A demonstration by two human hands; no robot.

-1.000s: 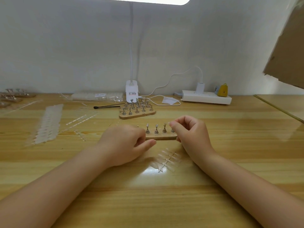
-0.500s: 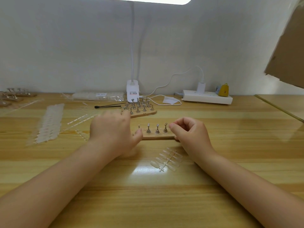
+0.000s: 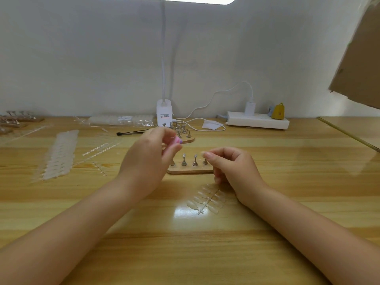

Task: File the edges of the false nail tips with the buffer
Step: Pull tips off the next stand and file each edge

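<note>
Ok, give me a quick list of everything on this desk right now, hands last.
buffer: one, pink, blurred, in left fingers
near wooden stand: one, tan, metal pegs, centre
far wooden stand: one, tan, behind left hand
nail tip sprue: one, clear, below right hand
nail tip strips: several, whitish, left
brush: one, black
lamp base: one, white, at wall
power strip: one, white, right rear
left hand: raised, pinching buffer
right hand: pinching something tiny

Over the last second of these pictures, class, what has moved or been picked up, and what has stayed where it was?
The left hand left the near wooden stand, reached away toward the far stand, and now is raised, pinching a small pink and purple thing, blurred. The right hand stays curled at the near stand's right end. The strip of nail tips on the table has not moved.
</note>
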